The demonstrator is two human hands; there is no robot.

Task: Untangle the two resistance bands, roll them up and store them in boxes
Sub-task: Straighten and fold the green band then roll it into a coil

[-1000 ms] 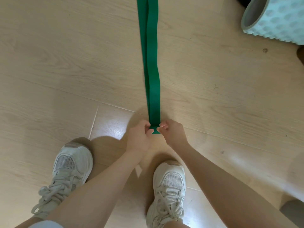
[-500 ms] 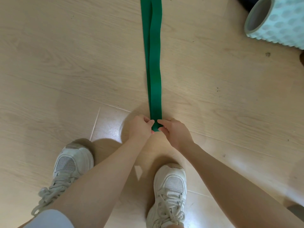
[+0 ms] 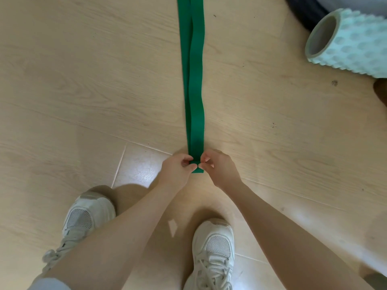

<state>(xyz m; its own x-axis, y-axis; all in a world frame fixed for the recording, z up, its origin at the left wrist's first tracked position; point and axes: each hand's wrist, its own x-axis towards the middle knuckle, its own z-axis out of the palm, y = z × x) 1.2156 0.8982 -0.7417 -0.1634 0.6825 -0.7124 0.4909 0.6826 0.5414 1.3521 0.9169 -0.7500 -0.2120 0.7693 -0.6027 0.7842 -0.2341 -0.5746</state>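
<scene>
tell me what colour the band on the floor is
Green band, plain, seen in the head view.

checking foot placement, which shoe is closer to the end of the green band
The right shoe: it sits almost directly below the green band end, while the left shoe is off to the side.

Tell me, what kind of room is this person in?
Probably a room at home set up for exercise, though that is a guess. A green resistance band lies stretched along a pale wooden floor, a bumpy foam roller sits nearby, and the person wears white sneakers.
</scene>
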